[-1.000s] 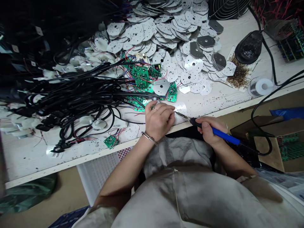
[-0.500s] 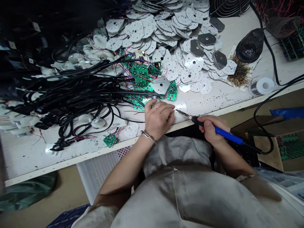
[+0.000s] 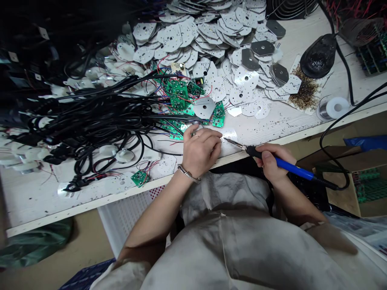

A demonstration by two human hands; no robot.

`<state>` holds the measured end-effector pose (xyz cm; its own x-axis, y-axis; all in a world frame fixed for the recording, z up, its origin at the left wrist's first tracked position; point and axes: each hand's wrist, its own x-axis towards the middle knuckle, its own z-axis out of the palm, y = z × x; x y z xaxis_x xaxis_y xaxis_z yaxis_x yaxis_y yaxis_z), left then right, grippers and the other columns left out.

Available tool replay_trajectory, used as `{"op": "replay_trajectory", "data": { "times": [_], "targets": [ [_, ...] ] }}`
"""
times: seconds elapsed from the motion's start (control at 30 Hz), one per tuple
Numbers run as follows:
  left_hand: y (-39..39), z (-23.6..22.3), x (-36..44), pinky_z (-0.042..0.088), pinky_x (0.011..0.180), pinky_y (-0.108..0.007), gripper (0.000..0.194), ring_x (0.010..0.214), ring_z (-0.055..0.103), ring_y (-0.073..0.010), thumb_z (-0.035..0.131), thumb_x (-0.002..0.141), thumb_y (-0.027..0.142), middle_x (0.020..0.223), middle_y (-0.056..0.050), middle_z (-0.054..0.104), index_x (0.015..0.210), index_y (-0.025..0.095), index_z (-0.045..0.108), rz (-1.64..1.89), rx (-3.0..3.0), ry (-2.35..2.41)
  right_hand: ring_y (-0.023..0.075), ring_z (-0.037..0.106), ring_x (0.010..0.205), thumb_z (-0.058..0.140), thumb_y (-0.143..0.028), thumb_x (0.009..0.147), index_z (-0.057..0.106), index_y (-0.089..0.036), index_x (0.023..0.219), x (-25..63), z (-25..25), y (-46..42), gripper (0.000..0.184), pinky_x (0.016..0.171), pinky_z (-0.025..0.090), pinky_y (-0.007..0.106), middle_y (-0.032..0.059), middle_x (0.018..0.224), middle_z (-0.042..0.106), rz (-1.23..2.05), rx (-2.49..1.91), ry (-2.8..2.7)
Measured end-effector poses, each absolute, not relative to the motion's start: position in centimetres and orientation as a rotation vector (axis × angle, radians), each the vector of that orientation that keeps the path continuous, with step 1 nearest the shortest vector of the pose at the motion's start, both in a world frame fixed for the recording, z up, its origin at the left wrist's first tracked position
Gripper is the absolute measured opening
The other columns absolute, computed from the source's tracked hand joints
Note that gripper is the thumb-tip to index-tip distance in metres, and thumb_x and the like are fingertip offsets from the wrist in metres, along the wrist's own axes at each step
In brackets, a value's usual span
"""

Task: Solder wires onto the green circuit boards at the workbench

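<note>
At the middle of the frame, the work in hand appears to be close soldering on a pale board [image 3: 232, 136] lying flat near the front edge of the bench [image 3: 273, 127]. The right hand [image 3: 273, 163] grasps the blue handle of a soldering iron [image 3: 294, 169], fingers wrapped round its dark collar, the tip pointing left and down at the board. The left hand [image 3: 199, 151] lies at the board's left side with its fingers bent inward; whether it pinches a wire or only presses the board, the view cannot tell. Working at that spot seems to call for a steady board, a fine touch of the tip, and fingertips kept off the hot metal.

Compared with the earlier frames, the right hand and iron sit a little farther right, and the tip, close against the left fingertips at first, now shows a small gap from them. The left hand keeps nearly the same pose.

Green circuit boards [image 3: 178, 94] lie just beyond the left hand, and black cables [image 3: 99, 110] fill the left of the frame. White plates [image 3: 172, 38] are heaped at upper centre, and a solder spool [image 3: 337, 108] stands at right.
</note>
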<state>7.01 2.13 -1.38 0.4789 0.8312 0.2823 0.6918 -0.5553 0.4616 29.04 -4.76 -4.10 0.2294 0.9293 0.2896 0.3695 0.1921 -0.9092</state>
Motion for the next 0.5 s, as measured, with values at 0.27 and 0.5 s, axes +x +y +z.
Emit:
{"op": "replay_trajectory", "data": {
  "times": [0.27, 0.5],
  "targets": [
    [2.29, -1.7, 6.97, 0.035, 0.103, -0.045, 0.013, 0.088, 0.068, -0.0163, 0.056, 0.089, 0.019, 0.098, 0.004, 0.076, 0.081, 0.023, 0.064, 0.723, 2.584, 1.243, 0.0179, 0.069, 0.062, 0.054, -0.037, 0.09, 0.07, -0.026, 0.084, 29.32, -3.44, -4.46, 0.02, 0.062, 0.06, 0.033, -0.0007, 0.067, 0.07, 0.619, -1.364, -1.449],
    [2.29, -1.66, 7.09, 0.037, 0.103, -0.046, 0.014, 0.086, 0.068, -0.0173, 0.056, 0.089, 0.02, 0.098, 0.004, 0.076, 0.08, 0.024, 0.066, 0.679, 2.588, 1.264, 0.0164, 0.07, 0.063, 0.056, -0.032, 0.089, 0.071, -0.027, 0.085, 29.16, -3.17, -4.26, 0.016, 0.061, 0.06, 0.03, -0.0023, 0.07, 0.072, 0.644, -1.342, -1.47]
  ]
}}
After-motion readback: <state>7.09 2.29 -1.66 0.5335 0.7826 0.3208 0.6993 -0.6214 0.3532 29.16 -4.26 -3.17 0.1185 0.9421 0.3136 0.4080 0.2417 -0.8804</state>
